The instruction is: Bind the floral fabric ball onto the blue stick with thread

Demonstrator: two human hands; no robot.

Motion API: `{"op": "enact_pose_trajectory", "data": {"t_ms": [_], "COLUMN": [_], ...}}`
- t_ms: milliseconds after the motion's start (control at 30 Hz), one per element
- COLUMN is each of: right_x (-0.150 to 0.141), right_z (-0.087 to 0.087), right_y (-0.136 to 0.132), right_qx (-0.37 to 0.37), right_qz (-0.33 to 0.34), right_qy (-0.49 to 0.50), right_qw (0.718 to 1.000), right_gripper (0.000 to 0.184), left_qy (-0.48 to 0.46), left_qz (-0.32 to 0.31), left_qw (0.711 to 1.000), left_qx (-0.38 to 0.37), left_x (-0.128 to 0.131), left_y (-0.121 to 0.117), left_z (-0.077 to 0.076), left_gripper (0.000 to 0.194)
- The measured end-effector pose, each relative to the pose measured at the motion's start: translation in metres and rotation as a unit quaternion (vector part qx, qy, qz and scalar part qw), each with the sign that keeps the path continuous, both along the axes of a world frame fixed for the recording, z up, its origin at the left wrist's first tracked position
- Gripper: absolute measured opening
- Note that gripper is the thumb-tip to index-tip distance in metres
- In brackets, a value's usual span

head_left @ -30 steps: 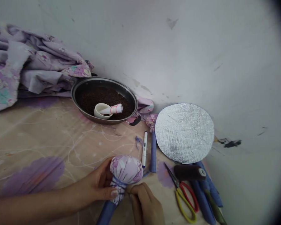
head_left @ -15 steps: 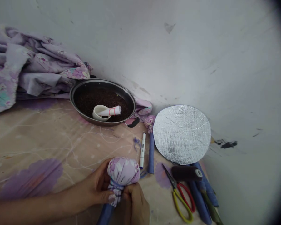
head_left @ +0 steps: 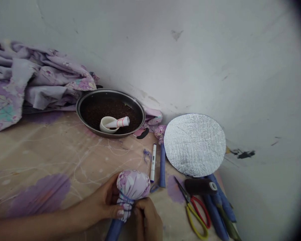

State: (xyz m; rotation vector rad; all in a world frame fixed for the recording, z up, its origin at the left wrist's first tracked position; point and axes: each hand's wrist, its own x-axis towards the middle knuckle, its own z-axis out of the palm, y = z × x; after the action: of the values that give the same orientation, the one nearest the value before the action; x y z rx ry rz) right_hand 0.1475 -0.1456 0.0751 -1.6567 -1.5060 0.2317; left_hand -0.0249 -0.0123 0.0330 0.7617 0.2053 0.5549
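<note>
A stick with a round head wrapped in floral cloth [head_left: 133,184] leans at the lower middle, its blue handle [head_left: 114,229] running off toward the bottom edge. Dark blue thread circles the cloth at the neck. My left hand [head_left: 108,205] grips that neck, thumb across the bound cloth and fingers behind it. Against the right side of the neck, my right hand [head_left: 150,219] is closed in a pinch; what its fingertips hold is hidden. Right of the hands lie scissors [head_left: 190,204] with red and yellow handles, and a dark thread spool [head_left: 199,186].
A pan [head_left: 142,112] of dark grains holds a white cup [head_left: 102,126] with a paper roll. A marker [head_left: 153,164], another cloth-headed stick [head_left: 162,167] and a silver foil disc [head_left: 195,145] lie nearby. Several blue-wrapped sticks [head_left: 214,214] sit right; bunched floral fabric [head_left: 45,80] sits left.
The view has shifted slightly, so most things appear a little lower. My left hand keeps its grip on the stick's neck; my right hand has moved slightly right and down.
</note>
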Motion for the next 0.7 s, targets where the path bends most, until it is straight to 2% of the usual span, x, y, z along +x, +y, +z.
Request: {"op": "enact_pose_trajectory", "data": {"t_ms": [67,133,300,433,533,600,700], "right_x": [-0.001,-0.002,0.003,0.011,0.007,-0.003,-0.02], "right_z": [0.0,-0.001,0.005,0.023,0.035,0.039,0.038], "right_y": [0.001,0.002,0.007,0.008,0.013,0.021,0.033], "right_qx": [0.001,0.002,0.008,0.028,0.063,0.094,0.138], "right_qz": [-0.003,-0.005,0.005,0.013,0.038,0.03,-0.029], "right_qy": [-0.009,-0.022,-0.051,-0.085,-0.157,-0.204,-0.228], "right_qw": [1.0,1.0,0.999,0.996,0.985,0.974,0.963], "right_gripper": [0.03,0.03,0.031,0.029,0.027,0.033,0.05], "left_qy": [0.013,0.022,0.035,0.045,0.049,0.054,0.055], "left_qz": [-0.013,-0.019,0.017,0.017,0.036,0.044,0.058], "left_qw": [1.0,1.0,0.999,0.999,0.998,0.998,0.997], "left_qx": [-0.002,0.0,-0.004,-0.001,-0.006,-0.008,-0.009], "left_x": [-0.003,-0.005,-0.001,0.001,0.0,-0.001,0.001], "left_y": [0.0,-0.001,-0.003,-0.003,-0.005,-0.006,-0.011], "left_z": [0.01,0.013,0.004,0.004,0.005,0.001,-0.011], "left_gripper": [0.097,0.098,0.111,0.107,0.115,0.113,0.117]}}
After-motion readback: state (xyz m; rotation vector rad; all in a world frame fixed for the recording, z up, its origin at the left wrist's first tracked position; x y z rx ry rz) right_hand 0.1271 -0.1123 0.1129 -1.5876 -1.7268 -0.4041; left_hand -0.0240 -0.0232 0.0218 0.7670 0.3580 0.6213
